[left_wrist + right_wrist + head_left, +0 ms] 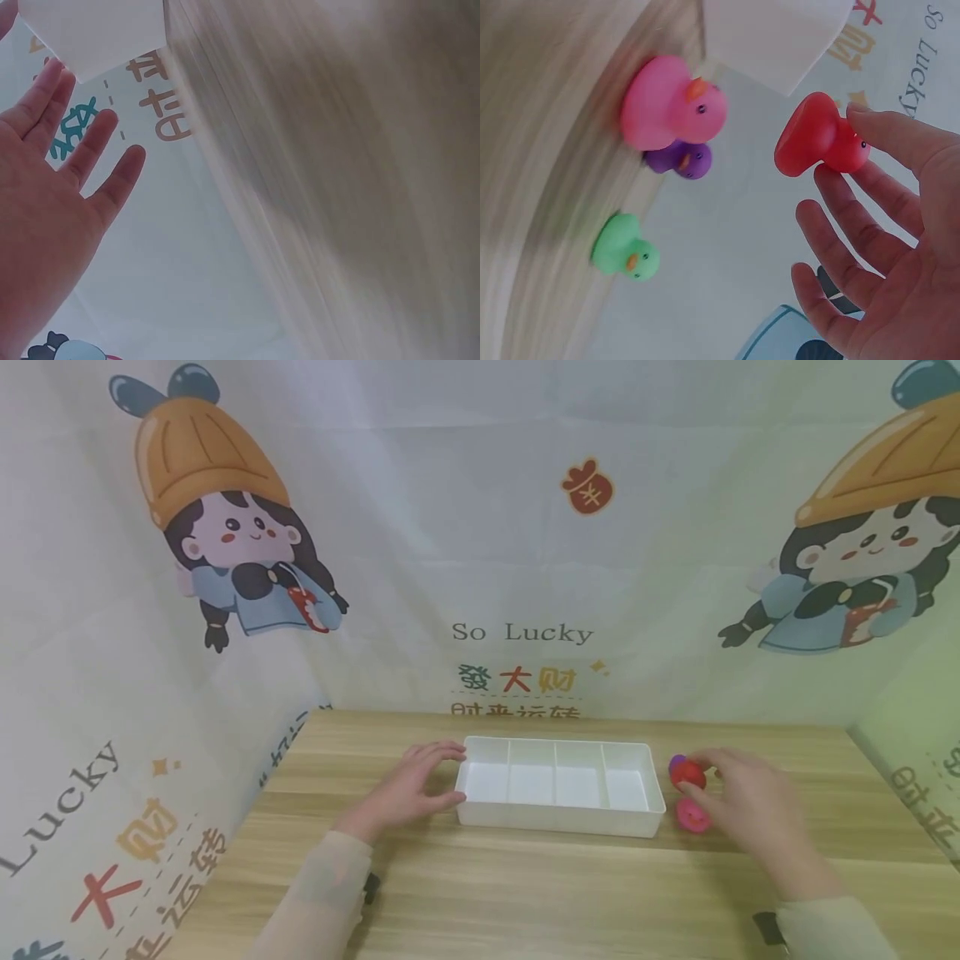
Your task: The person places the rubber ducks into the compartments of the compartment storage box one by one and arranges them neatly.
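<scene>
Between the thumb and fingertips of my right hand [753,810] a red toy duck [810,135] is pinched, lifted off the table beside the box's right end. A pink duck [656,109] and a purple duck [686,159] stand close together on the table near it. The green duck [622,247] sits farther off; the head view does not show it. The white box [555,821] has several compartments in a row, with nothing seen in them. At its left end my left hand [405,789] rests with fingers extended, the fingertips and thumb at the box's edge.
Everything stands on a wood-grain table [525,893]. Behind and to both sides hangs a printed cloth [420,527] with cartoon figures and lettering. The box lies lengthwise in the middle of the table, between both hands.
</scene>
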The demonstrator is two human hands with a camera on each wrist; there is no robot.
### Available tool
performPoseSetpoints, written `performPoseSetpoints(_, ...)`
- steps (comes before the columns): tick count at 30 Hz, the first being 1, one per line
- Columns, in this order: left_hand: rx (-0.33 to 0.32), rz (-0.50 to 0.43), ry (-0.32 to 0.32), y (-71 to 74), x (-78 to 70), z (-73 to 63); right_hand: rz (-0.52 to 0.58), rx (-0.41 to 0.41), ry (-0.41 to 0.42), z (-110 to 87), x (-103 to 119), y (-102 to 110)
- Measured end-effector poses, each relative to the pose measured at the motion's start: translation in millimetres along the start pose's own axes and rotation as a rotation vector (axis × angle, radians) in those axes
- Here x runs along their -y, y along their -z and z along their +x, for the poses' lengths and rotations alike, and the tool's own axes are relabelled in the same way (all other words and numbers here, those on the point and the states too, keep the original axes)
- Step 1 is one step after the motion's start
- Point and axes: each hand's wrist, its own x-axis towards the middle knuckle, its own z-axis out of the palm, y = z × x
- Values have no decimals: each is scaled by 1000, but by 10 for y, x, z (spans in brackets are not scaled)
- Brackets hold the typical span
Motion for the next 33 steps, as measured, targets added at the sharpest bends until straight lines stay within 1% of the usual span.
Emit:
performPoseSetpoints(5,-2,5,-7,0,15,3,21,-43,36,56,88,-33)
performPoseSetpoints(8,0,3,-5,-1,30,-3,24,-23,29,95,168,-56)
performPoseSetpoints(10,6,1,5,-3,36,-11,29,5,18,121,228,-67)
performPoseSetpoints(14,24,0,25,-4,31,-21,30,31,30,168,327,-113)
performPoseSetpoints(20,28,-5,32,-14,37,1,25,29,57,217,487,-193)
performPoseSetpoints(25,38,-44,33,-1,37,12,29,16,94,232,609,-279)
performPoseSetpoints(28,44,-55,38,9,33,14,42,15,94,228,664,-324)
performPoseSetpoints(33,39,-53,25,7,34,13,56,22,83,222,735,-386)
